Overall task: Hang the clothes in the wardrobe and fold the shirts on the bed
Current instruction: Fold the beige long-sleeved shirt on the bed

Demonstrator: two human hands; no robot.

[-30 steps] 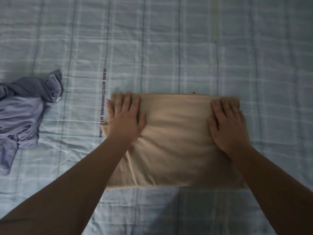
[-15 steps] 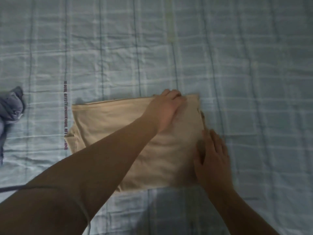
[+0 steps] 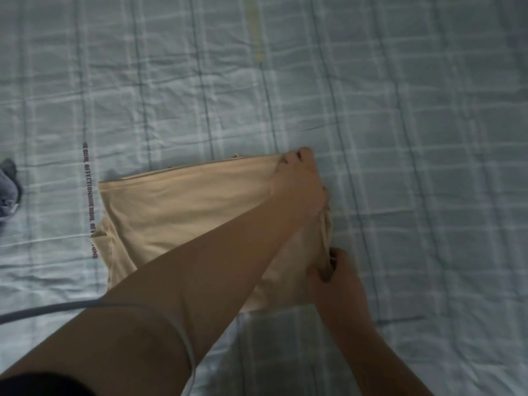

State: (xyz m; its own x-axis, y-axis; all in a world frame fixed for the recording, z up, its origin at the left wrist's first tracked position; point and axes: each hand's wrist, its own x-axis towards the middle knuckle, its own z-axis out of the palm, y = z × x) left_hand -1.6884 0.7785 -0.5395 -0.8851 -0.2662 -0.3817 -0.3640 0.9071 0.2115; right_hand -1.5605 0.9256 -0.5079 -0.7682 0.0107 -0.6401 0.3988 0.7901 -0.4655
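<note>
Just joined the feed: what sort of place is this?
Likely a bedroom: a pale checked bedsheet fills the view, with a beige shirt half-folded on it and crumpled blue-grey clothing at left.

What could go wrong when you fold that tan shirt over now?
The left hand and right hand grip only the right edge of the tan shirt, so the loose layers at its left corner might slide apart when lifted. The grey cable draped over the left arm could drag across the cloth.
</note>
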